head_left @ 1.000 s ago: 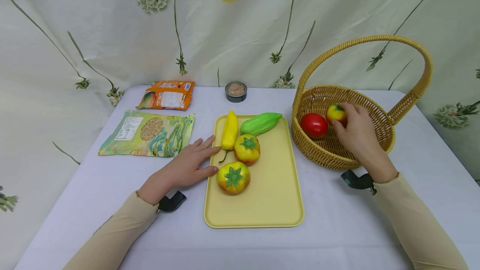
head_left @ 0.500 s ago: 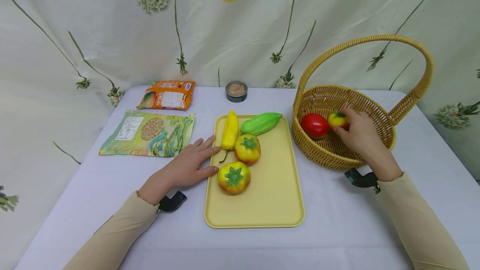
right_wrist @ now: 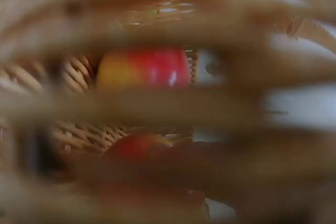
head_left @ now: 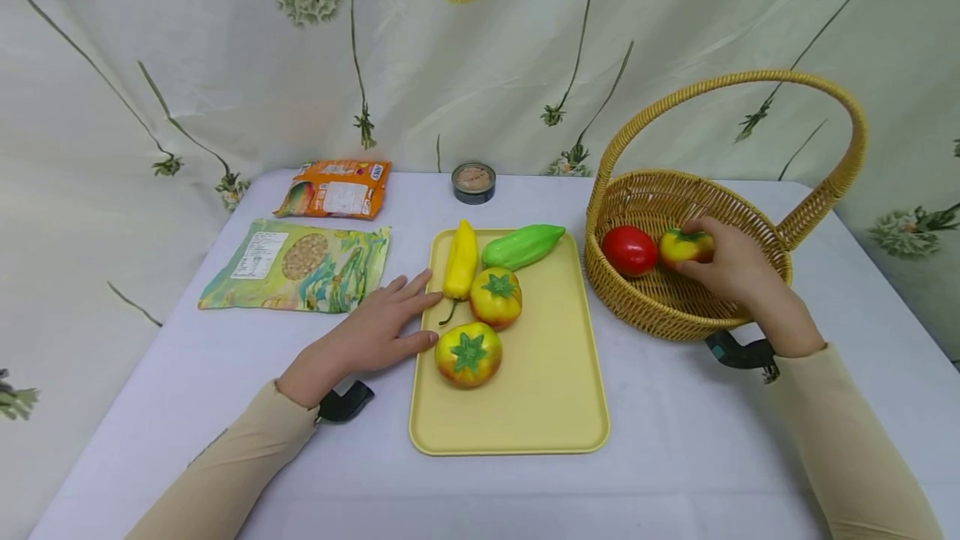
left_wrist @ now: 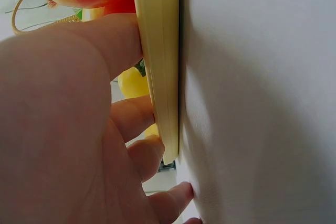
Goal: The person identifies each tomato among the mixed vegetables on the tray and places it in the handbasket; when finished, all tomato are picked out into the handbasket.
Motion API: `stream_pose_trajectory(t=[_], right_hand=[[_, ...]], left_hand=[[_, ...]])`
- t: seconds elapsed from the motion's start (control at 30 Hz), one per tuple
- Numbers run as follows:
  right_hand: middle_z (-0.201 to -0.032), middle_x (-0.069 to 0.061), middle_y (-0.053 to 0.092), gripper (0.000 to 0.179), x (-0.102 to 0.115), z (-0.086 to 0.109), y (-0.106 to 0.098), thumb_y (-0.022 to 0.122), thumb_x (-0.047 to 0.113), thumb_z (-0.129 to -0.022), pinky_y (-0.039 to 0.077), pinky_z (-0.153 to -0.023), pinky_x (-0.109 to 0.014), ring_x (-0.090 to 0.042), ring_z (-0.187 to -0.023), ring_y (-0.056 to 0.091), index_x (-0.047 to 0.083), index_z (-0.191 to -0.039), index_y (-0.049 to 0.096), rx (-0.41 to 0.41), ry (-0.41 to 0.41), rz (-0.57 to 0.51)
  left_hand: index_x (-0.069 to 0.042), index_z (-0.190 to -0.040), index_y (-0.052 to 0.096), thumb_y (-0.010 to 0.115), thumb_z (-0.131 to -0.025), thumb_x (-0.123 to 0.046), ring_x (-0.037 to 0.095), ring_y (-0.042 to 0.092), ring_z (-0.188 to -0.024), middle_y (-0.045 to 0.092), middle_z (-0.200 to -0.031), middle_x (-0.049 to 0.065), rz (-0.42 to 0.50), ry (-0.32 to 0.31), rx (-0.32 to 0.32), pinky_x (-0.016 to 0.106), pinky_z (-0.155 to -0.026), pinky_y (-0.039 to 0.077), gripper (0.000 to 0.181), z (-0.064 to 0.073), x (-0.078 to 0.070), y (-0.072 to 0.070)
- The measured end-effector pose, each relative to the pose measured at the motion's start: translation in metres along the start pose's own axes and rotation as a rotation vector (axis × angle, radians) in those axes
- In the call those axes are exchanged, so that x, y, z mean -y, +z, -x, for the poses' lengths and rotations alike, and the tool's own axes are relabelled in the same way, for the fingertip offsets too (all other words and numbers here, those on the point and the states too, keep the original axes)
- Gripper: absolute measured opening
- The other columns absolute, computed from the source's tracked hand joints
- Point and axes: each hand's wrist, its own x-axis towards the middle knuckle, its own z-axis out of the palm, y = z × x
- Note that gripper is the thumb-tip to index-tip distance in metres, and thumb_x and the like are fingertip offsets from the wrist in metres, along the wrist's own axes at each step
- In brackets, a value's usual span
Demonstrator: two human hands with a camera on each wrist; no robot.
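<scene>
My right hand (head_left: 731, 265) reaches into a wicker basket (head_left: 652, 319), thumb and fingers around the right side of a yellow-red tomato (head_left: 684, 247) with a green top. A smooth red fruit (head_left: 628, 251) sits just left of it. In the right wrist view the basket's weave blurs across the front, with a red-yellow tomato (right_wrist: 144, 69) behind. My left hand (head_left: 375, 332) lies with spread fingers against the left edge of a yellow tray (head_left: 547, 390). The tray bears a yellow pepper (head_left: 461, 265), a green vegetable (head_left: 523, 247) and two yellow-red tomatoes (head_left: 468, 355).
A green printed food bag (head_left: 300, 267) lies left of the tray, with an orange packet (head_left: 333, 188) behind it. A small round tin (head_left: 473, 182) stands at the table's back edge. The basket's tall handle (head_left: 738, 77) arches over its opening.
My right hand has shifted rightward inside the basket, and the tomato at its fingers has moved slightly right with it. The left hand and the tray stay in place.
</scene>
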Motion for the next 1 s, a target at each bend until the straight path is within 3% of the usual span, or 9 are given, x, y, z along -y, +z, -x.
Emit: stream_pose_trajectory(t=[0.47,1.0], right_hand=[[-0.138,-0.034,0.048,0.053,-0.013,-0.005,-0.003,0.071,0.005,-0.092,0.047,-0.101,-0.066,-0.052,-0.114,0.049,0.001,-0.138,0.045,0.054,-0.039,-0.079],[-0.151,-0.04,0.034,0.066,-0.01,-0.004,-0.005,0.064,0.018,-0.098,0.042,-0.108,-0.07,-0.055,-0.128,0.041,-0.002,-0.152,0.031,0.098,0.065,-0.172]], left_hand=[[-0.012,-0.152,0.049,0.062,-0.099,-0.038,0.056,0.021,-0.152,0.023,-0.17,0.016,-0.01,-0.004,0.001,0.073,-0.12,0.021,0.061,0.0,0.0,-0.001],[-0.013,-0.153,0.049,0.062,-0.099,-0.04,0.055,0.021,-0.152,0.023,-0.17,0.016,-0.009,-0.012,0.005,0.072,-0.12,0.02,0.061,-0.001,0.0,0.001]])
